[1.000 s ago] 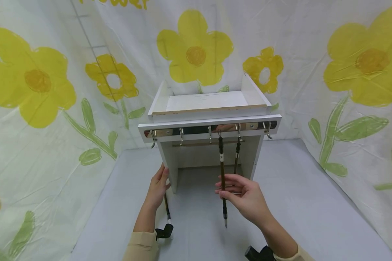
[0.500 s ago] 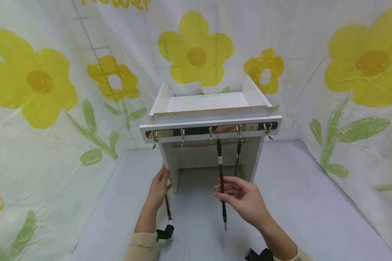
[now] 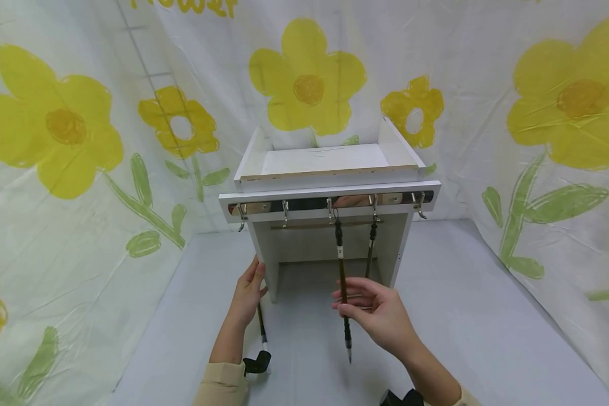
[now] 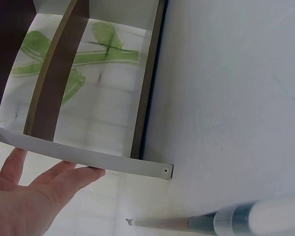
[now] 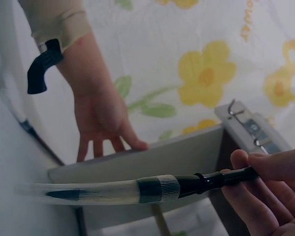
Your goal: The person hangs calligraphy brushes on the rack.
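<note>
A white wooden stand [image 3: 330, 160] carries a metal rail of hooks [image 3: 284, 207] along its front. My right hand [image 3: 346, 301] pinches the dark shaft of a calligraphy brush [image 3: 342, 270], which hangs upright with its top loop at the middle hook [image 3: 329, 207]. In the right wrist view the fingers [image 5: 265, 189] grip the brush [image 5: 186, 187] just above its clear cap. A second brush [image 3: 370, 242] hangs from the neighbouring hook. With straight fingers, my left hand [image 3: 254, 282] rests flat against the stand's left side panel [image 4: 88, 160]. A third brush [image 3: 261, 330] lies on the table beneath it.
The stand sits on a grey table [image 3: 462, 293] enclosed by white cloth walls [image 3: 61, 169] painted with yellow flowers. The two left hooks and the far right hook [image 3: 419, 206] are bare. A horizontal rod crosses inside the stand.
My right hand has carried the held brush slightly left, bringing its top loop up to the middle hook. The left hand has stayed on the side panel.
</note>
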Demonstrator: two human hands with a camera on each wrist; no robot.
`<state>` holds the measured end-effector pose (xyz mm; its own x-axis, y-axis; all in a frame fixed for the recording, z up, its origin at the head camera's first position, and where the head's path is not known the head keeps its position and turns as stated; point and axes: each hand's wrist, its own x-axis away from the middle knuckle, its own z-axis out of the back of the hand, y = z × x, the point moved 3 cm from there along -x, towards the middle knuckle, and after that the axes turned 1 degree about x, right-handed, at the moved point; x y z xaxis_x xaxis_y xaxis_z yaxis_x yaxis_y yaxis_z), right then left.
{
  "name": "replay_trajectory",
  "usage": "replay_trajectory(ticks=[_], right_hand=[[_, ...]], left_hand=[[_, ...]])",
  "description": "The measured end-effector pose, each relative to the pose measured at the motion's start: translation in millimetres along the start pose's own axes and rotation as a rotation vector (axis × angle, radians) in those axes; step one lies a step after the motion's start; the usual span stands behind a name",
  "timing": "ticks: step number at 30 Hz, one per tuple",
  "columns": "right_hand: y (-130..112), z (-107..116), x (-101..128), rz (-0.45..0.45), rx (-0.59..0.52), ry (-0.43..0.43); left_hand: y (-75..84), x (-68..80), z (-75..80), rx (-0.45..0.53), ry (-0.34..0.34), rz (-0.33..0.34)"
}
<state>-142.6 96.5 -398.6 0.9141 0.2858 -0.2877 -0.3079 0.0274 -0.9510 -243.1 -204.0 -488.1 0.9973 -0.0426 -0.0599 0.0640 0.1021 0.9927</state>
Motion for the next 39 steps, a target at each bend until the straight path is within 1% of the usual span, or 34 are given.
replay_trajectory(ticks=[8,16,21,28,39], right_hand=[[4,-2,0,0.008,-0.010,-0.009],[6,-4,1,0.007,-0.012,-0.012],[8,-4,2,-0.004,-0.011,-0.013],[9,-4,2,0.023,-0.008,-0.034],[12,-4,2,0.023,-0.021,-0.038]], left_hand=[[-0.8,-0.4,0.4,-0.005,-0.001,0.002],[-0.7,-0.9,0.2,0.022,0.002,-0.005],[0.1,-0.1,-0.2,0.018,0.006,-0.002],[0.5,-0.1,-0.9,0.008,0.005,-0.002],[1.0,0.6,-1.3,0.014,0.008,-0.002]])
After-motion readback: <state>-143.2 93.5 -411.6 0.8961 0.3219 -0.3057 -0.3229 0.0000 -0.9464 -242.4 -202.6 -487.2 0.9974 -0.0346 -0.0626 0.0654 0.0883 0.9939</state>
